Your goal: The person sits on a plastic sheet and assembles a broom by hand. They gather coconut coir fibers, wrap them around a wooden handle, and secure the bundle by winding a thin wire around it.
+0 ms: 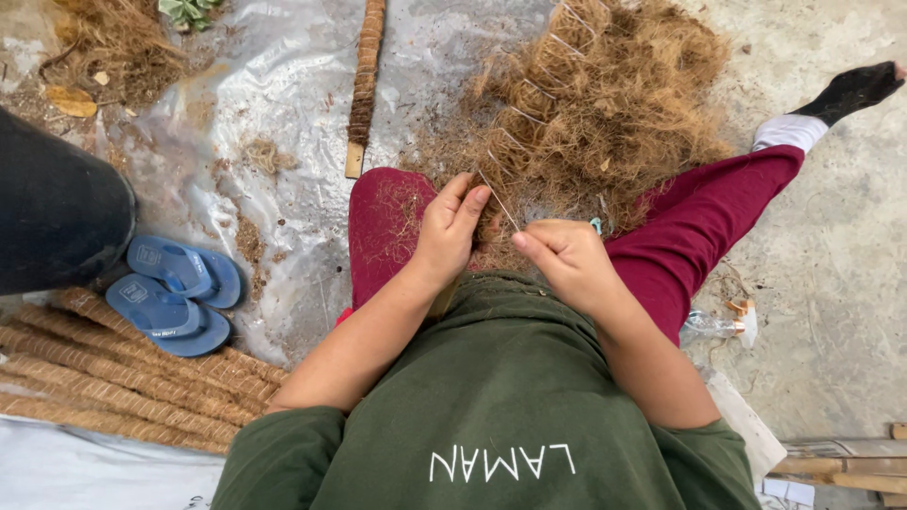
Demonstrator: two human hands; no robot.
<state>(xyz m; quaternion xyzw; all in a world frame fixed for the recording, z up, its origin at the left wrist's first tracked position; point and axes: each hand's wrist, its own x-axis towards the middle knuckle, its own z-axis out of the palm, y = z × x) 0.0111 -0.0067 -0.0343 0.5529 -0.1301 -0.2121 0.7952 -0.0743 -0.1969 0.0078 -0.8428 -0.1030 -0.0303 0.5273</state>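
I sit on the ground in dark red trousers with a heap of brown coconut fibre (605, 104) piled between my legs. My left hand (449, 227) presses on a fibre-wrapped stick (529, 99) that runs away from me to the upper right, wound with thin pale thread. My right hand (567, 255) is closed on that thread (499, 201), pulled taut between both hands. The stick's near end is hidden under my hands.
A finished fibre-wrapped stick (365, 80) lies on the plastic sheet (283, 104) ahead. Several more such sticks (104, 378) are stacked at my left, beside blue flip-flops (175, 293) and a black tub (52, 208). A small plastic bottle (713, 326) lies at my right.
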